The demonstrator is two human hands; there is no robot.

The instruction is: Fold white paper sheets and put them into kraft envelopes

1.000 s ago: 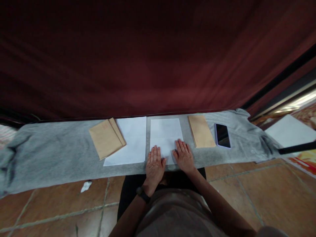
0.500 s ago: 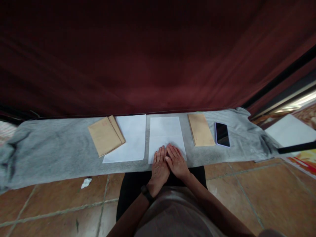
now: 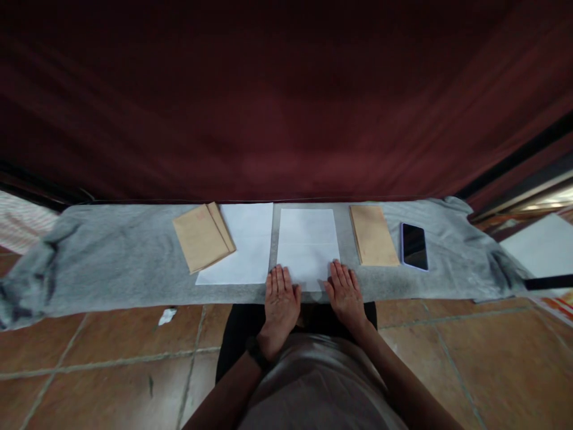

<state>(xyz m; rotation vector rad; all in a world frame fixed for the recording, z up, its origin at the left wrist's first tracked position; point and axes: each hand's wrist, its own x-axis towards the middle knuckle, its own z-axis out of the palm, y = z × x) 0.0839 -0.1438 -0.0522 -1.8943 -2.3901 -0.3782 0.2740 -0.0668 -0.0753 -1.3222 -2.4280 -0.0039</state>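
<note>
A white sheet of paper (image 3: 308, 236) with a faint crease across it lies in front of me on a grey cloth. My left hand (image 3: 282, 298) rests flat at its lower left corner, fingers stretched out. At the lower right corner lies my right hand (image 3: 346, 295), also flat and holding nothing. Left of the sheet is a stack of white paper (image 3: 250, 242), partly under brown envelopes (image 3: 201, 237). To the right sits a stack of brown envelopes (image 3: 374, 236).
A phone (image 3: 414, 246) in a pale purple case lies right of the envelopes. Grey cloth (image 3: 120, 257) covers the narrow table. A dark red curtain (image 3: 286, 119) hangs behind it. A crumpled white scrap (image 3: 167, 316) lies on the tiled floor.
My hands have moved apart from the middle of the sheet's near edge, the left one leftward and the right one rightward. The whole view has shifted slightly.
</note>
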